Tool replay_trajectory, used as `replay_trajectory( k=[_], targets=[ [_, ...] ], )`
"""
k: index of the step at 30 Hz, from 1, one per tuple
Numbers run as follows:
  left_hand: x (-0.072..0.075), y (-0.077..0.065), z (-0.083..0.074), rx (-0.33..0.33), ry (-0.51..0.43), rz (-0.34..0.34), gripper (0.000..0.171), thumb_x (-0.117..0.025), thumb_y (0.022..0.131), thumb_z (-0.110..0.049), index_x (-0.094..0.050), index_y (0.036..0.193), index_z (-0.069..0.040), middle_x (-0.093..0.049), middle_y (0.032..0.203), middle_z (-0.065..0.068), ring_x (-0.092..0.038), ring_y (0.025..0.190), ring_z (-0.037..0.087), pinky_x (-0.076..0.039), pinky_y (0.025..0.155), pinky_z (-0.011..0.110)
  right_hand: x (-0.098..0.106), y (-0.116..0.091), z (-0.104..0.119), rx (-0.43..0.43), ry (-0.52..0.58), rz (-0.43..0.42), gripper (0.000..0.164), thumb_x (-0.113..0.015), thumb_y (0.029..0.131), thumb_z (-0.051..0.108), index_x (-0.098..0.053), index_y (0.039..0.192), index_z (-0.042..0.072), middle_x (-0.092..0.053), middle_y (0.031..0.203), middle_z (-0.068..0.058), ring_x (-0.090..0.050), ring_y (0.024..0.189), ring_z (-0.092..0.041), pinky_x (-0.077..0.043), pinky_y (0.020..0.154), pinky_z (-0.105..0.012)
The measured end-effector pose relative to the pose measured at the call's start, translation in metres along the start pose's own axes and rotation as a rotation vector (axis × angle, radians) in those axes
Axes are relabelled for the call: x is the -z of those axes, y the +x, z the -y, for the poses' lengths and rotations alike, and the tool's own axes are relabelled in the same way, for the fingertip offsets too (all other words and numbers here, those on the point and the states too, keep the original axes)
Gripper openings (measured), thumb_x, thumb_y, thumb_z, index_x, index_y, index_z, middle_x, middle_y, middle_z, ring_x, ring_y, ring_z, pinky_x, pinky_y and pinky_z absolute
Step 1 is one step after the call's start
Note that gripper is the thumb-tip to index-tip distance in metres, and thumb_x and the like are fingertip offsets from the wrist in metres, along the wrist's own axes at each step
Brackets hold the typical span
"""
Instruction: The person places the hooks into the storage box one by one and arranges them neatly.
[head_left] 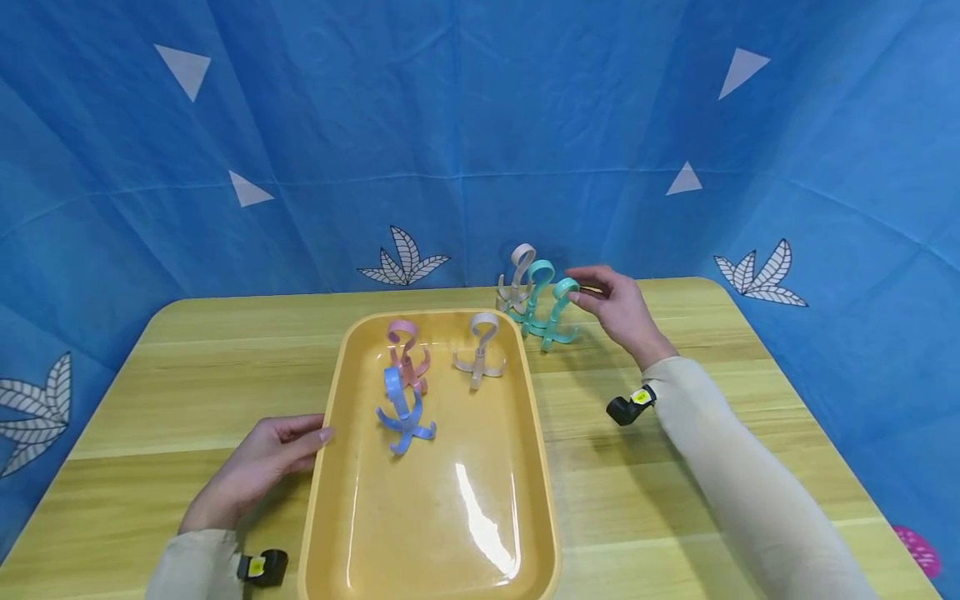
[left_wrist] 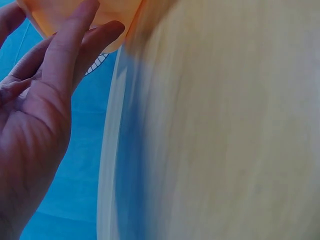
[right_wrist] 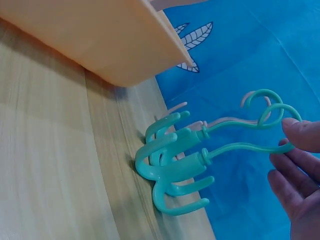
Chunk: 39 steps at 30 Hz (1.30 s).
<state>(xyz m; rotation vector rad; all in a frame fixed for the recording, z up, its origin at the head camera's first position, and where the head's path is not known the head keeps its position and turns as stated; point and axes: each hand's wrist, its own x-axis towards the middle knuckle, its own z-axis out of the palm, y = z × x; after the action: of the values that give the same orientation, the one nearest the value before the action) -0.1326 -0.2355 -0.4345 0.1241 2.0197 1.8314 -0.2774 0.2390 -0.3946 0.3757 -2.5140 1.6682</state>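
Note:
My left hand (head_left: pixel 258 467) holds the left rim of a yellow tray (head_left: pixel 435 567), thumb over the edge and fingers against the outer wall. In the left wrist view, the fingers (left_wrist: pixel 62 60) lie along the tray's side. My right hand (head_left: pixel 618 312) pinches the top ring of the nearer green claw hook (right_wrist: pixel 182 167), whose prongs are low by the table. Close behind it stand another green claw hook (head_left: pixel 538 275) and a white one (head_left: pixel 521 254). Inside the tray are a pink claw hook (head_left: pixel 405 358), a blue one (head_left: pixel 405 421) and a pale one (head_left: pixel 480 354).
The tray stands lengthwise on a wood-grain table (head_left: pixel 225 358). A blue curtain (head_left: pixel 450 100) with printed leaves and triangles hangs along the table's far edge and sides. The standing hooks are close to the tray's far right corner.

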Motion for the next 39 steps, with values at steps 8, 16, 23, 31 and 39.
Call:
replay_trajectory(
  k=[8, 16, 23, 31, 39],
  targets=[
    [0.001, 0.0, 0.0, 0.001, 0.005, -0.005, 0.056, -0.058, 0.101, -0.015, -0.036, 0.137, 0.023, -0.049, 0.133, 0.034, -0.063, 0.106, 0.014, -0.054, 0.088, 0.033, -0.002, 0.0, 0.001, 0.004, -0.017, -0.049, 0.028, -0.063, 0.097, 0.005, -0.063, 0.123, -0.002, -0.061, 0.122, -0.016, -0.056, 0.115, -0.027, -0.049, 0.097, -0.035],
    [0.001, 0.0, 0.001, 0.013, 0.016, -0.013, 0.058, -0.059, 0.101, -0.016, -0.036, 0.138, 0.022, -0.049, 0.134, 0.033, -0.062, 0.107, 0.013, -0.054, 0.088, 0.031, -0.001, -0.002, 0.006, -0.009, -0.012, -0.059, 0.026, -0.064, 0.096, 0.005, -0.064, 0.12, -0.004, -0.061, 0.119, -0.017, -0.057, 0.112, -0.026, -0.05, 0.096, -0.033],
    [0.0, 0.005, 0.003, 0.008, 0.01, 0.013, 0.06, -0.059, 0.101, -0.018, -0.036, 0.138, 0.022, -0.051, 0.132, 0.034, -0.065, 0.105, 0.022, -0.055, 0.087, 0.035, 0.006, -0.011, 0.02, -0.013, -0.012, -0.055, 0.028, -0.064, 0.097, 0.006, -0.063, 0.122, -0.005, -0.06, 0.12, -0.018, -0.055, 0.113, -0.027, -0.049, 0.097, -0.033],
    [0.001, 0.004, -0.001, 0.008, -0.004, 0.009, 0.059, -0.058, 0.101, -0.015, -0.033, 0.138, 0.023, -0.051, 0.131, 0.035, -0.066, 0.102, 0.023, -0.056, 0.085, 0.038, 0.016, -0.017, 0.026, 0.005, -0.025, -0.082, 0.025, -0.065, 0.096, 0.008, -0.065, 0.119, -0.002, -0.063, 0.114, -0.012, -0.058, 0.108, -0.02, -0.05, 0.093, -0.027],
    [0.0, 0.004, -0.001, -0.023, -0.02, 0.046, 0.057, -0.056, 0.102, -0.013, -0.032, 0.137, 0.025, -0.052, 0.129, 0.036, -0.067, 0.101, 0.024, -0.056, 0.084, 0.039, 0.028, -0.03, 0.04, 0.03, -0.021, -0.107, 0.025, -0.068, 0.095, 0.01, -0.066, 0.117, -0.002, -0.064, 0.11, -0.01, -0.059, 0.103, -0.015, -0.051, 0.09, -0.023]
  ],
)
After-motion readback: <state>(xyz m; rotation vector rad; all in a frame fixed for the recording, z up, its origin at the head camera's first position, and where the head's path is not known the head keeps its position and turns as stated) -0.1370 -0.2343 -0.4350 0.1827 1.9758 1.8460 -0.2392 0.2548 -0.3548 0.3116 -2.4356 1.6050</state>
